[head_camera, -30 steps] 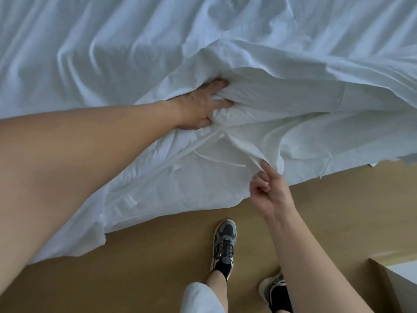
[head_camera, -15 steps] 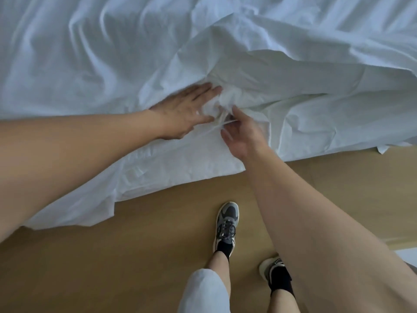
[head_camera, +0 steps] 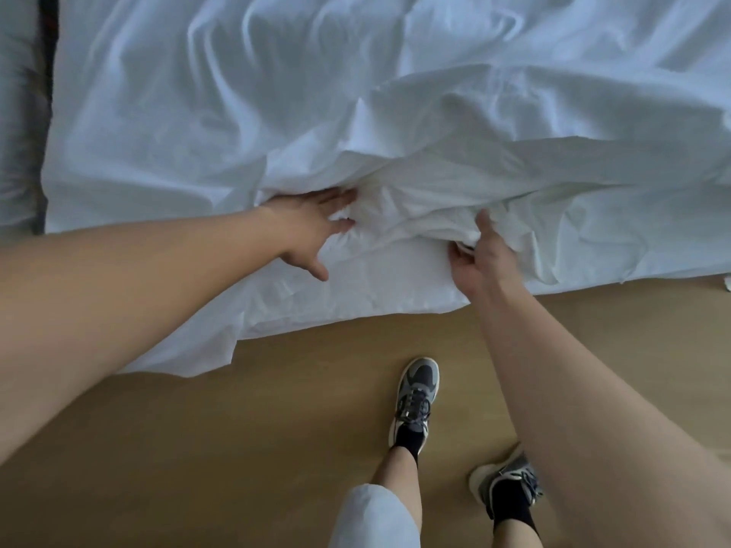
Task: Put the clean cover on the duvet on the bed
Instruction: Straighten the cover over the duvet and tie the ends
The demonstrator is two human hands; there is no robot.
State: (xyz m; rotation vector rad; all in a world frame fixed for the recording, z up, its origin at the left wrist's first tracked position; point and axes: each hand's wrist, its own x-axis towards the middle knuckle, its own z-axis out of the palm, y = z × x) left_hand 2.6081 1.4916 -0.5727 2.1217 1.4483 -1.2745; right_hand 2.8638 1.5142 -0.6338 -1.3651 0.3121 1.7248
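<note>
Crumpled white fabric duvet cover (head_camera: pixel 553 168) is bunched at the near edge of the white-sheeted bed (head_camera: pixel 158 152). It is pressed by the flat-fingered left hand (head_camera: pixel 312 227); a fold is pinched by the right hand (head_camera: pixel 480 263). Covering is judged unfinished; spreading remains.

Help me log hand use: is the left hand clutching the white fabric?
No, the left hand lies with straight, spread fingers on the white fabric, while the right hand pinches a fold.

at 12 o'clock, rumpled white cover (head_camera: pixel 395 112); left hand (head_camera: pixel 312 223) flat on it at centre; right hand (head_camera: pixel 480 257) grips a fold (at 3 o'clock of the left); shoes (head_camera: pixel 415 401) at 6 o'clock.
</note>
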